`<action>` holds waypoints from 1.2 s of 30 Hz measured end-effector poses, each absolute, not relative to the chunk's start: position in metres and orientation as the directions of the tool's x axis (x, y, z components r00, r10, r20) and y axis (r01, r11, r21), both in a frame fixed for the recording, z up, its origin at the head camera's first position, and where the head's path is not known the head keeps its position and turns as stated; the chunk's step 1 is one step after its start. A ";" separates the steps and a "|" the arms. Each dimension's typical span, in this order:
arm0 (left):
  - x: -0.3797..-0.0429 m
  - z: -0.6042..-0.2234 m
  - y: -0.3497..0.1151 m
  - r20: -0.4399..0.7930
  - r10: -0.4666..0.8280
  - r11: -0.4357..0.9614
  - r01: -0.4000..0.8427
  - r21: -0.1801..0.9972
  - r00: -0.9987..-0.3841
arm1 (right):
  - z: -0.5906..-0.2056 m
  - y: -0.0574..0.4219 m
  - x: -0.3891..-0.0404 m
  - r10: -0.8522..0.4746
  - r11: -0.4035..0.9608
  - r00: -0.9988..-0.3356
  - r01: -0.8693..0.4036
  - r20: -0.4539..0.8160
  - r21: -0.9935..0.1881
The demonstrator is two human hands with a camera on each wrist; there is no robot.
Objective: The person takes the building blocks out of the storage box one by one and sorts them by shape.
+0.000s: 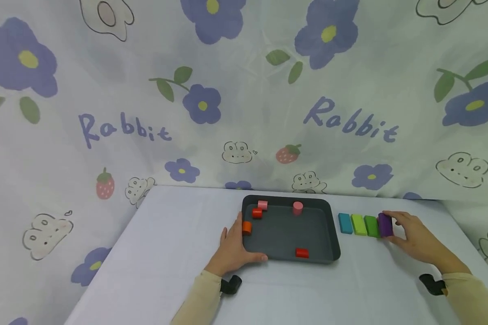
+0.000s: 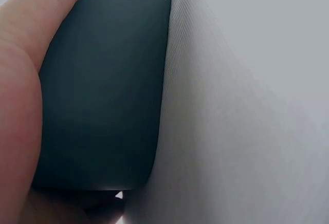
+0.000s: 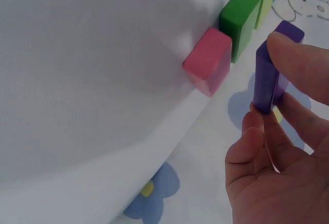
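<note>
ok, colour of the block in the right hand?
Purple. The block shows best in the right wrist view.

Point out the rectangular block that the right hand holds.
The purple block, pinched by the right hand; the pink block, green block, lime block and blue block are not held.

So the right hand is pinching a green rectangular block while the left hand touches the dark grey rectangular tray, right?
Colour's wrong: the right hand is pinching a purple rectangular block, not green; the right wrist view shows it. The left hand does touch the dark grey rectangular tray.
</note>
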State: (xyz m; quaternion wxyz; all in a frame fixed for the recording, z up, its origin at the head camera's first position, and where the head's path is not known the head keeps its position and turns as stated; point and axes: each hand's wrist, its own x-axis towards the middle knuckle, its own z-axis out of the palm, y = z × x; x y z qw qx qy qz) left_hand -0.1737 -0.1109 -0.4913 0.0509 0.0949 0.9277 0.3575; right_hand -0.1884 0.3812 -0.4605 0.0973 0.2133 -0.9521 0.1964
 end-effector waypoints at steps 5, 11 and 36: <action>-0.176 -0.489 -0.110 -0.026 0.205 0.734 0.136 0.665 -0.978 | -0.458 0.391 -0.194 -0.369 0.836 -0.899 -0.433 0.237 -0.337; -0.176 -0.488 -0.109 -0.033 0.195 0.737 0.124 0.665 -0.980 | -0.459 0.402 -0.202 -0.381 0.839 -0.896 -0.438 0.227 -0.323; -0.184 -0.485 -0.100 -0.041 0.188 0.730 0.112 0.674 -0.981 | -0.461 0.435 -0.229 -0.367 0.869 -0.930 -0.340 -0.007 -0.361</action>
